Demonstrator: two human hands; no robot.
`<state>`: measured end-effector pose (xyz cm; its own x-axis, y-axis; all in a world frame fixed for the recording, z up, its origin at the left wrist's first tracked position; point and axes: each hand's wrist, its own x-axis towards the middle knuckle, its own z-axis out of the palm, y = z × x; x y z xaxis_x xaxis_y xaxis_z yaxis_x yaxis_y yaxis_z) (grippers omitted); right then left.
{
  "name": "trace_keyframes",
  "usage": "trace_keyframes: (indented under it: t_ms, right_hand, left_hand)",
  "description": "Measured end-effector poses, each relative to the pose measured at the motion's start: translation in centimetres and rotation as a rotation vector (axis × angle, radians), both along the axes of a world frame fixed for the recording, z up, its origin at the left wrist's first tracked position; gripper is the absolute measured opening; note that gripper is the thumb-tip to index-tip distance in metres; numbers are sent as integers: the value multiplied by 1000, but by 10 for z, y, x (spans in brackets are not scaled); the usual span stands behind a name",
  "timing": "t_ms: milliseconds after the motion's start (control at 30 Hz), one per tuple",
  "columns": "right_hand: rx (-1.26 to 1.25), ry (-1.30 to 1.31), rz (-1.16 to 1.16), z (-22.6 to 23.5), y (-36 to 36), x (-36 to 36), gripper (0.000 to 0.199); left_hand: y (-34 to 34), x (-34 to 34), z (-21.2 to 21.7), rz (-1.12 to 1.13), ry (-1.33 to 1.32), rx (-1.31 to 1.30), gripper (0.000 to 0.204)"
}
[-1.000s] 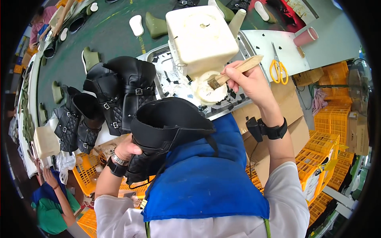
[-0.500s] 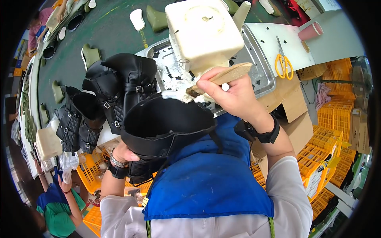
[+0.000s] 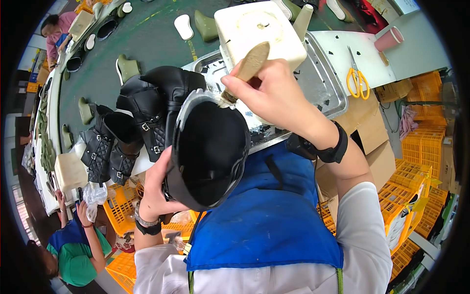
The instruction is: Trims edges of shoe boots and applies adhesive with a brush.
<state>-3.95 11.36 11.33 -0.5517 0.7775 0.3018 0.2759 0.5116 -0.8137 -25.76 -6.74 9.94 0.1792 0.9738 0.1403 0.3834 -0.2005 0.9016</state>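
Your left hand clamps the black boot (soft, floppy upper) below its opening, while your right hand grips the wooden brush at its rim.

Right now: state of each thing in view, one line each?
Left hand: gripping the boot from its left side.
Right hand: closed on the brush handle.
Boot: held up, sole facing the camera.
Brush: tilted, bristle end on the boot's rim.
White tub: sitting in the metal tray, top open.
Scissors: lying flat, closed.
Other boots: standing on the bench, unheld.
Pink cup: upright.
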Motion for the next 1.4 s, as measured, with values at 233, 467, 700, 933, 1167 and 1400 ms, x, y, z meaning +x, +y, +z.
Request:
trace_keyframes:
  t_ms: [233,467,700,933,1167,1400]
  right_hand:
    - [174,-42,40,4,8,-18,23]
    - [-230,130,-41,20,3,-7,23]
    - [-318,187,-34,-13,-7,-2,20]
    - [-162,270,-33,-17,5,-20,20]
    - [-113,261,64,-3,-13,-17,15]
    - [8,312,103,-20,-18,-23,18]
  left_hand:
    - [1,24,16,51,573,417,78]
    - [0,20,15,77,703,403,78]
    - [0,21,14,149,596,395,82]
    - [1,19,18,0,572,358,83]
    - [4,11,13,308,756,463,83]
    - [10,7,3,481,926,547,79]
